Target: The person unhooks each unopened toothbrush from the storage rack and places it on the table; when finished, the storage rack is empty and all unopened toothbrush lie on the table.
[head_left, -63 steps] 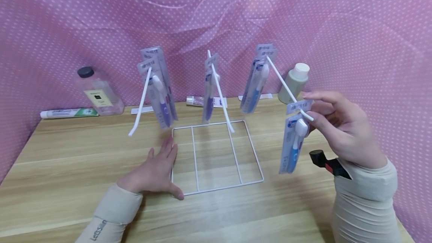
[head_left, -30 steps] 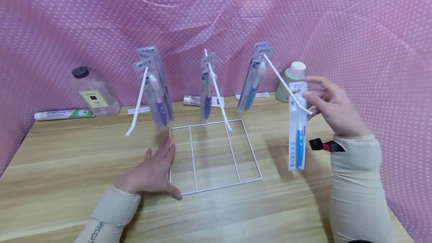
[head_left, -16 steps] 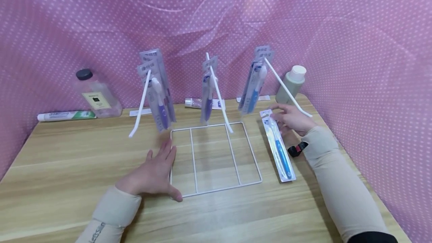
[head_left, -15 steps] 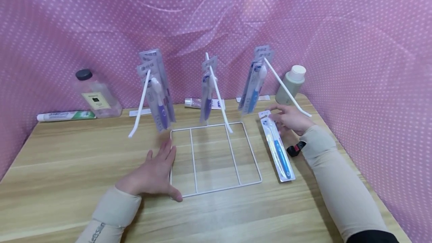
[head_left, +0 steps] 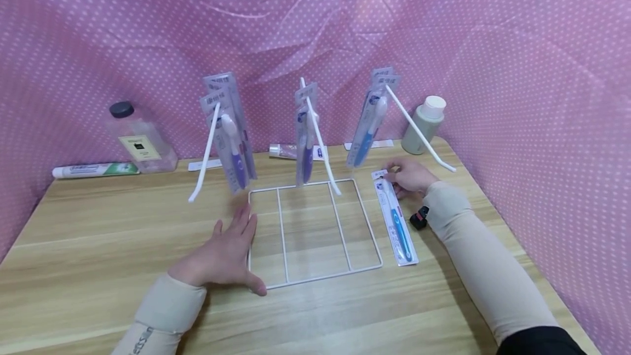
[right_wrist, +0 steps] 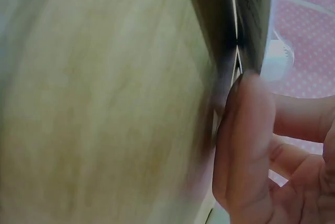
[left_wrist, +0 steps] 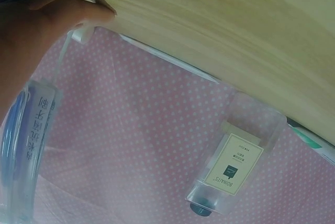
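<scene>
Along the left side of the white wire rack base, my left hand lies with straight, spread fingers, touching the wire. To the right of the base, my right hand pinches the upper end of a blue toothbrush in a blister pack, low at the table. In the right wrist view, thumb and fingers meet at the pack's edge. Purple toothbrush packs hang on the left hook, a purple toothbrush pack on the middle one, and blue toothbrush packs on the right one.
White hooks, such as the right hook, jut forward above the table. At the back stand a pink bottle and a green bottle. Toothpaste tubes and a small tube lie near the pink curtain.
The blue toothbrush pack has come off the right hook's tip in my right hand. It went down to the table beside the base, then slightly left. My left hand stays put.
</scene>
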A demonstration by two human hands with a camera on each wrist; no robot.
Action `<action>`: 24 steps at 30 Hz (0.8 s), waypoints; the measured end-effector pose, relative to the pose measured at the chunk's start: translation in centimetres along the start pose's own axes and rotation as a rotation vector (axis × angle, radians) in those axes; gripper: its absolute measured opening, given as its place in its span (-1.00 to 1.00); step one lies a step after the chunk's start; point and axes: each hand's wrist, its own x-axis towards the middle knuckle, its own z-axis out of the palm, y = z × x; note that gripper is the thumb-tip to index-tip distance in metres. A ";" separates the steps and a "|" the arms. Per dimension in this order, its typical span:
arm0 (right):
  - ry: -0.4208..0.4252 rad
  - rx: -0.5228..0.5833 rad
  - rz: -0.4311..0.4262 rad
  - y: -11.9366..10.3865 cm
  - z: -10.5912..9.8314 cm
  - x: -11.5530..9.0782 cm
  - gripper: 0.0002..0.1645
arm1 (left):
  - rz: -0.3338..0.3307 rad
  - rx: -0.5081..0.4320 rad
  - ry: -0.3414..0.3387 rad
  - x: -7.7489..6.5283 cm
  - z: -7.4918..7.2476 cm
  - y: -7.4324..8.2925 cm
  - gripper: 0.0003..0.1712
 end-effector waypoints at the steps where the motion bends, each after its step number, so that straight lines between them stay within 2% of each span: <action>1: 0.007 -0.008 0.002 -0.1 0.0 0.0 -0.58 | 0.002 -0.004 0.000 0.0 -0.1 0.1 0.88; 8: 0.026 0.005 -0.042 -0.1 0.0 0.0 -0.68 | -0.005 -0.013 -0.013 0.0 -0.1 0.0 0.86; 14: 0.039 0.010 -0.042 0.2 0.0 0.1 -0.72 | -0.001 0.001 -0.011 0.1 0.0 -0.1 0.85; 24: 0.059 -0.081 -0.052 0.3 0.1 0.3 -0.72 | -0.003 0.003 -0.005 -0.1 -0.1 0.1 0.85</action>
